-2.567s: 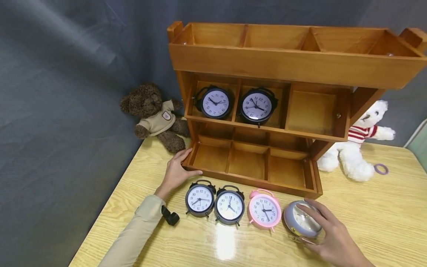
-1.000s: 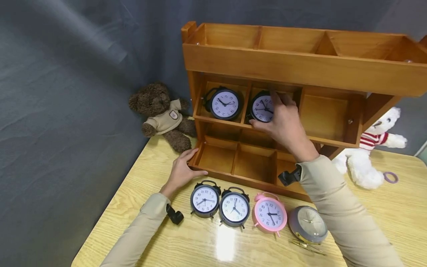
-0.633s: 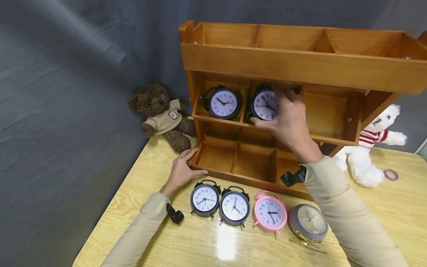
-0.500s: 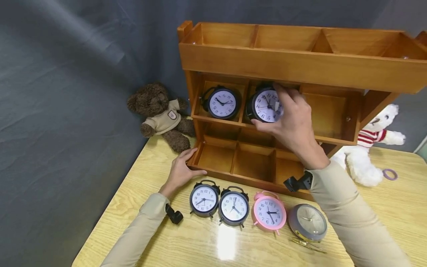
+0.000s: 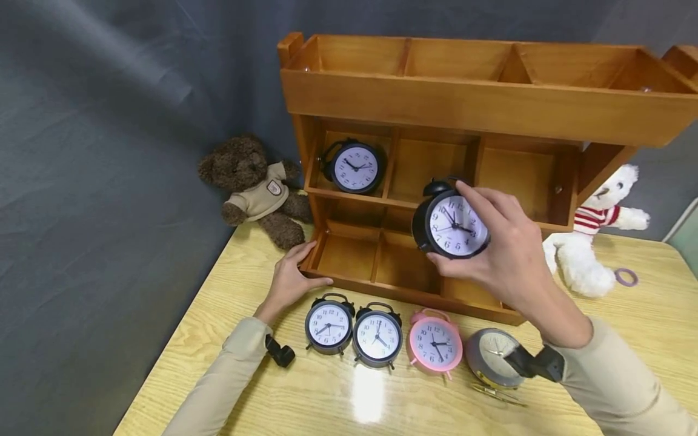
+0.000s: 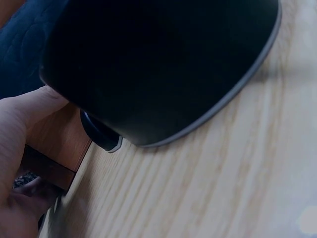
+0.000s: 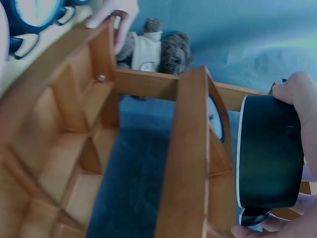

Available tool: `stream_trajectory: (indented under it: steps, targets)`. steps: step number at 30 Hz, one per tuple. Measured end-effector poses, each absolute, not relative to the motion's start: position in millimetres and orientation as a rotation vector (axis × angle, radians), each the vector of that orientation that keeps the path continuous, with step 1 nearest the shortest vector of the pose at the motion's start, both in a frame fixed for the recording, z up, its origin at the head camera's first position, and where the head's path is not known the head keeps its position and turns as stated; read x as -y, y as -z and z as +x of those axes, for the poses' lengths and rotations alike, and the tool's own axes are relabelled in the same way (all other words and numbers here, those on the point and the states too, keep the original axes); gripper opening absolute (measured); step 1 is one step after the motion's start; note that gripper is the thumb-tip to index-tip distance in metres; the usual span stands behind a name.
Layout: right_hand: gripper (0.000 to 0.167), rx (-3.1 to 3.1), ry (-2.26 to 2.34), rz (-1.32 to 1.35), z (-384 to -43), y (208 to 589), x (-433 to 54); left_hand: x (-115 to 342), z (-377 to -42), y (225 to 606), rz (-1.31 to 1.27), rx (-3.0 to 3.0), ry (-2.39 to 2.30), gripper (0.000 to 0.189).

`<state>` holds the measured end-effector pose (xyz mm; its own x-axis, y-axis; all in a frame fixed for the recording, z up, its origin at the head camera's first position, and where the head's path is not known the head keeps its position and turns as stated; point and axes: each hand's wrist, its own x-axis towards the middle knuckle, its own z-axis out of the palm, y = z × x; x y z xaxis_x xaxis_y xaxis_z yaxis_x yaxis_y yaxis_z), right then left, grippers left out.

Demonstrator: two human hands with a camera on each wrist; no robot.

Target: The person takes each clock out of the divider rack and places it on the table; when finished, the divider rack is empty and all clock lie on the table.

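My right hand [image 5: 509, 242] holds a black twin-bell alarm clock [image 5: 458, 225] by its right side, with thumb below and fingers above. The clock is in front of the wooden shelf [image 5: 480, 100], overlapping its lower tiers, its dial facing up toward me. In the right wrist view the clock's dark casing [image 7: 270, 153] shows between thumb and fingers. My left hand [image 5: 289, 275] grips the shelf's lower left corner, thumb along the front board and fingers at the side. Another black alarm clock [image 5: 355, 168] lies tilted sideways in the middle tier's left compartment.
In front of the shelf stand two dark alarm clocks [image 5: 328, 326] [image 5: 377, 336], a pink one [image 5: 434, 343] and a grey round clock [image 5: 495, 357] tipped back. A brown teddy bear [image 5: 256, 188] sits left, a white bear [image 5: 580, 260] right, near a purple ring [image 5: 626, 277].
My right hand went from the grey clock to the middle tier, took hold of the black alarm clock in its centre compartment and brought it out, forward and down. My left hand stays at the corner.
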<state>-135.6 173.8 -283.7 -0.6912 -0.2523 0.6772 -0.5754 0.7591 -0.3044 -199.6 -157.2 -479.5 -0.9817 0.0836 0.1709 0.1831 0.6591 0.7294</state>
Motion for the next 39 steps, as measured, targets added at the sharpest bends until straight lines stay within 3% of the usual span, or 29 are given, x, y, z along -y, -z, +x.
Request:
stream_trajectory:
  steps: [7, 17, 28, 39]
  targets:
    - [0.093, 2.352, -0.658, 0.610, -105, 302, -205, 159, -195, 481, -0.208, 2.751, 1.229, 0.093]
    - [0.096, 2.389, -0.656, 0.538, -61, 327, -255, 163, -195, 481, -0.193, 2.749, 1.212, 0.094]
    - [0.113, 2.592, -0.608, 0.295, -7, 385, -321, 164, -197, 481, -0.197, 2.751, 1.196, 0.094]
    - [0.116, 2.696, -0.544, 0.235, 4, 430, -353, 158, -201, 483, -0.230, 2.764, 1.190, 0.094]
